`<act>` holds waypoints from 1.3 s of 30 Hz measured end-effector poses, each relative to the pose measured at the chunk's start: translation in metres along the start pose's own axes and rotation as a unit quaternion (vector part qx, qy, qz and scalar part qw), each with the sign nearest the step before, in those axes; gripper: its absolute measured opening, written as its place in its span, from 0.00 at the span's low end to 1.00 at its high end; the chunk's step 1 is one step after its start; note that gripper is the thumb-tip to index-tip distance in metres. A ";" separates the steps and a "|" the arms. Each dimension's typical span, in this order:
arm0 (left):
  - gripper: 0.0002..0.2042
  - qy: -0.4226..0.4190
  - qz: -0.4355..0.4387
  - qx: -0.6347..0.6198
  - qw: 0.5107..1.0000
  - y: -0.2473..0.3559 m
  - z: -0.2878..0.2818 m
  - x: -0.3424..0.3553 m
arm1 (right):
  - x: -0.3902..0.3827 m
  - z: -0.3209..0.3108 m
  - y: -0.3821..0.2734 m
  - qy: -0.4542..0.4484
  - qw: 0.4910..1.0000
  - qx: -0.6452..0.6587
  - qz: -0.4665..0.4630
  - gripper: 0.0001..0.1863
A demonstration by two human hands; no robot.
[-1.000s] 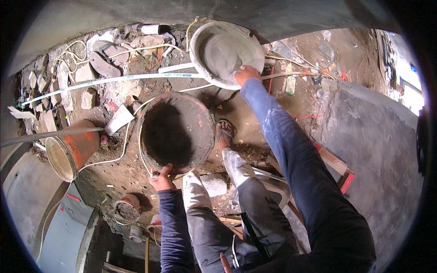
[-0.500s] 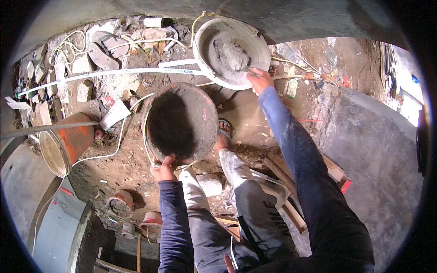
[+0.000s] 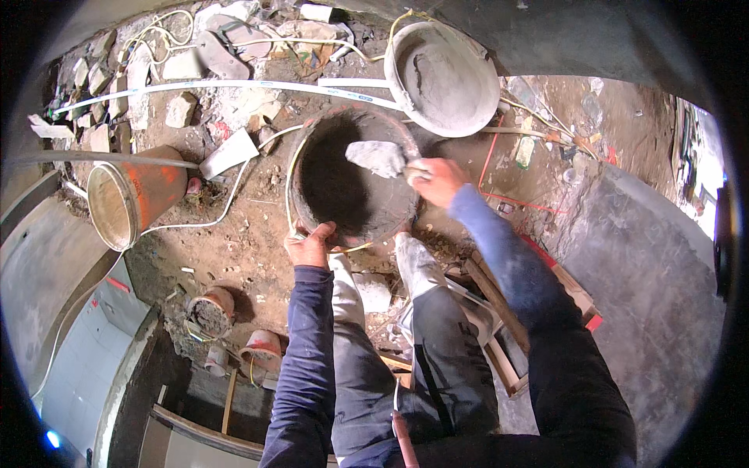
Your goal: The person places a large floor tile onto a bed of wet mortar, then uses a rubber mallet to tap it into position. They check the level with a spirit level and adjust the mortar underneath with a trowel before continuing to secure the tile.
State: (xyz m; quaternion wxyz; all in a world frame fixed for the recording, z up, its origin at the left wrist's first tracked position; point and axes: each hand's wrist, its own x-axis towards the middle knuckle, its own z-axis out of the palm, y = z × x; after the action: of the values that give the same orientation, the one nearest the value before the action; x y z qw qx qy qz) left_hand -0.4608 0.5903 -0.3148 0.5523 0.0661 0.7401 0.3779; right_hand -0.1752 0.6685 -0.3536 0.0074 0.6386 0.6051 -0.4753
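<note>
My left hand (image 3: 310, 245) grips the near rim of a round bucket (image 3: 386, 210) with a dark, grimy inside, thumb over the edge. What lies at the bottom of that bucket is too dark to make out. Over its right half, my right hand (image 3: 438, 181) holds a trowel by the handle. A load of light grey cement (image 3: 376, 158) covers the trowel's blade, whose shape is hidden. Beyond, to the right, stands a whitish basin (image 3: 485, 105) coated with pale grey cement inside, with a darker hollow scooped in it.
An orange bucket (image 3: 160, 187) lies tilted at the left. Smaller pots (image 3: 212, 308) stand nearer me. A white pipe (image 3: 234, 84) crosses the rubble behind the bucket, and a thin cable (image 3: 222, 210) trails over the dirt. Wooden boards (image 3: 499, 300) lie at my right.
My right hand has moved from the whitish basin down and left to above the dark bucket, bringing a trowel load of cement. My left hand still grips the bucket's rim.
</note>
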 end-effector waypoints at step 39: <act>0.08 0.022 0.157 -0.053 0.986 0.223 -0.114 -0.373 | -0.338 -0.145 -0.361 -0.074 0.967 -0.183 -0.159 0.21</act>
State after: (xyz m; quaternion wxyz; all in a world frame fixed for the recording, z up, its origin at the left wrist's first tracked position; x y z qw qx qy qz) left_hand -0.4885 0.5000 0.1241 0.4727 0.1439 0.7114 0.4997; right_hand -0.3079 0.5909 0.1379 0.0930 0.4850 0.7735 -0.3973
